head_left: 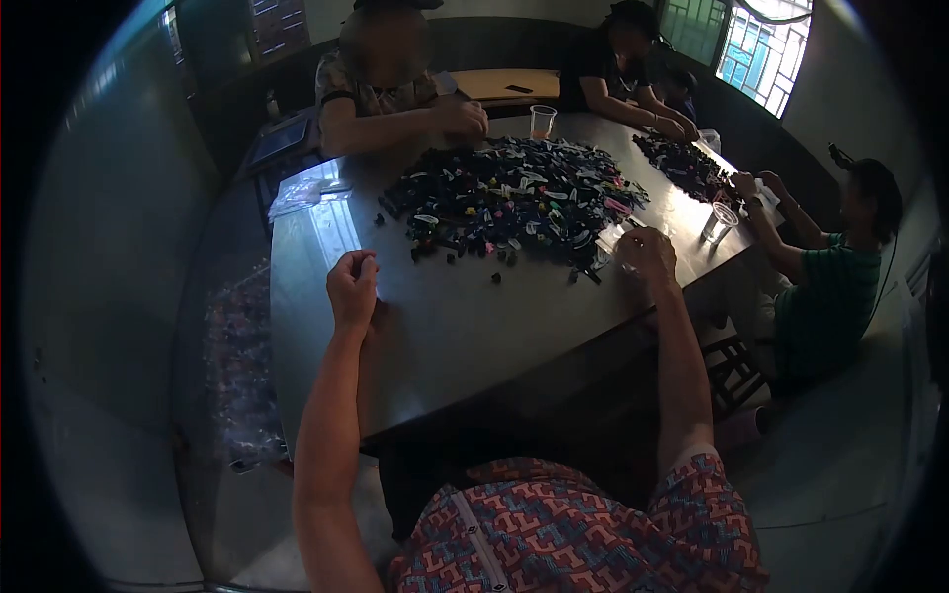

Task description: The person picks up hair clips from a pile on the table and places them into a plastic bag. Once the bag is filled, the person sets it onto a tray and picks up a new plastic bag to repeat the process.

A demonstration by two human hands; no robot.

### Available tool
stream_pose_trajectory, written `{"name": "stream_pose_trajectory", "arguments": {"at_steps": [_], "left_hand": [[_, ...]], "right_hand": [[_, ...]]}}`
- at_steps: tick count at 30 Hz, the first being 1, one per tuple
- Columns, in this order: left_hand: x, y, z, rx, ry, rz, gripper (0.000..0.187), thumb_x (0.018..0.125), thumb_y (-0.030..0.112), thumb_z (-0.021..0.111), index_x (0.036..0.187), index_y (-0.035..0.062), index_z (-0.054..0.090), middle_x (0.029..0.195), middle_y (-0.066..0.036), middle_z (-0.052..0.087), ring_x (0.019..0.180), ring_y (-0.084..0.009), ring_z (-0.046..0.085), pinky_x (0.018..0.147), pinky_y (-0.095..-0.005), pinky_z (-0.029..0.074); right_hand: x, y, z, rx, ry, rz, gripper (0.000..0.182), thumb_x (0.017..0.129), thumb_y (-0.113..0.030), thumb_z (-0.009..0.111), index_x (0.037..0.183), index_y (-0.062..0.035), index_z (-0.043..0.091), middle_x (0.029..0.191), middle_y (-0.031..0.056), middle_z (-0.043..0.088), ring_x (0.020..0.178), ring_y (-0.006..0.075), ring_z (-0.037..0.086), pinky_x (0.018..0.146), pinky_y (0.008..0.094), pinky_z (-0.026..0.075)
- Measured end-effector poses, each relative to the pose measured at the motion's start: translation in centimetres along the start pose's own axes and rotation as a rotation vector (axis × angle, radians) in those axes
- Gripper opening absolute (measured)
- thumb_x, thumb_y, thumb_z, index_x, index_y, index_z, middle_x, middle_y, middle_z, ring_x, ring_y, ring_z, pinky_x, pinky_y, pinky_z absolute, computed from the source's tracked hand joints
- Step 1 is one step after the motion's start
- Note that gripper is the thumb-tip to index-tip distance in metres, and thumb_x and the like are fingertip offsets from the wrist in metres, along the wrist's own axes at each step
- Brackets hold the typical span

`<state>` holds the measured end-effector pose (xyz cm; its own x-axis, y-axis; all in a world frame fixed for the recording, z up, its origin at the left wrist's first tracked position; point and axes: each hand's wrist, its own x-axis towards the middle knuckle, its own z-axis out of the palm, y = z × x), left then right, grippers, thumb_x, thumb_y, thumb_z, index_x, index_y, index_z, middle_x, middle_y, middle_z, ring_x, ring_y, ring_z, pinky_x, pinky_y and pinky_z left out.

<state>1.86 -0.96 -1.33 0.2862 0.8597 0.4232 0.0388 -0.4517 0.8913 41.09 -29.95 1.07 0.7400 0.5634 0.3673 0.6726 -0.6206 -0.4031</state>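
Note:
A broad pile of small, mostly black hair clips (514, 198), mixed with white, pink and yellow pieces, covers the middle of the table. My left hand (353, 287) is closed, thumb against the curled fingers, over the table to the left of the pile. My right hand (647, 255) has its fingers pinched together at the pile's right edge. Just left of those fingers is something clear and shiny, like thin plastic (610, 239). What either hand holds is too small or hidden to make out.
A clear cup (542, 122) stands behind the pile, and another cup (720, 222) at the right edge. Plastic bags (308, 196) lie at the table's left. A second dark pile (684, 166) lies far right. Three people sit around the table (445, 346), hands over it.

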Motion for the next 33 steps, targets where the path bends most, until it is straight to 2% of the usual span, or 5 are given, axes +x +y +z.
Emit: {"name": "stream_pose_trajectory", "arguments": {"at_steps": [11,20,23,29,33], "left_hand": [[0.1,-0.2,0.2,0.009,0.016,0.024,0.016,0.088,0.014,0.06,0.093,0.0021,0.069,0.074,-0.003,0.067,0.066,-0.0095,0.06,0.064,-0.0254,0.048],[-0.1,0.2,0.2,0.048,-0.008,-0.005,0.017,0.088,0.016,0.061,0.094,0.0023,0.069,0.072,-0.003,0.065,0.064,-0.0099,0.059,0.062,-0.0264,0.047],[-0.2,0.1,0.2,0.047,-0.011,0.006,0.017,0.088,0.015,0.061,0.095,0.0023,0.069,0.071,-0.002,0.065,0.065,-0.0099,0.059,0.062,-0.0264,0.047],[-0.1,0.3,0.2,0.043,-0.01,0.023,0.016,0.088,0.014,0.062,0.095,0.0023,0.069,0.072,-0.002,0.065,0.064,-0.0091,0.058,0.062,-0.0259,0.047],[-0.3,0.6,0.4,-0.017,-0.036,0.029,0.016,0.089,0.015,0.061,0.095,0.0019,0.069,0.072,-0.001,0.064,0.065,-0.0079,0.058,0.061,-0.0238,0.047]], "right_hand": [[-0.9,-0.7,-0.5,-0.013,0.0,-0.135,0.025,0.078,-0.036,0.062,0.085,-0.0154,0.075,0.085,0.0126,0.07,0.089,0.0338,0.066,0.079,0.0428,0.052],[0.6,0.8,-0.9,0.172,-0.085,-0.063,0.026,0.084,-0.03,0.063,0.09,-0.0084,0.075,0.067,0.0089,0.068,0.061,0.0205,0.065,0.062,0.0366,0.05],[2.4,1.7,-1.3,0.446,-0.077,-0.015,0.028,0.086,-0.025,0.067,0.094,0.0008,0.073,0.07,0.0044,0.066,0.066,0.0083,0.058,0.06,0.0267,0.045],[3.5,1.2,-5.1,0.826,-0.146,0.288,0.035,0.086,-0.039,0.066,0.108,-0.0125,0.07,0.103,-0.0028,0.071,0.094,0.0094,0.062,0.082,0.0281,0.044],[1.9,-2.9,-6.2,0.963,0.018,0.189,0.033,0.09,-0.034,0.064,0.108,-0.0067,0.071,0.096,0.0012,0.07,0.086,0.01,0.062,0.075,0.0254,0.045]]}}
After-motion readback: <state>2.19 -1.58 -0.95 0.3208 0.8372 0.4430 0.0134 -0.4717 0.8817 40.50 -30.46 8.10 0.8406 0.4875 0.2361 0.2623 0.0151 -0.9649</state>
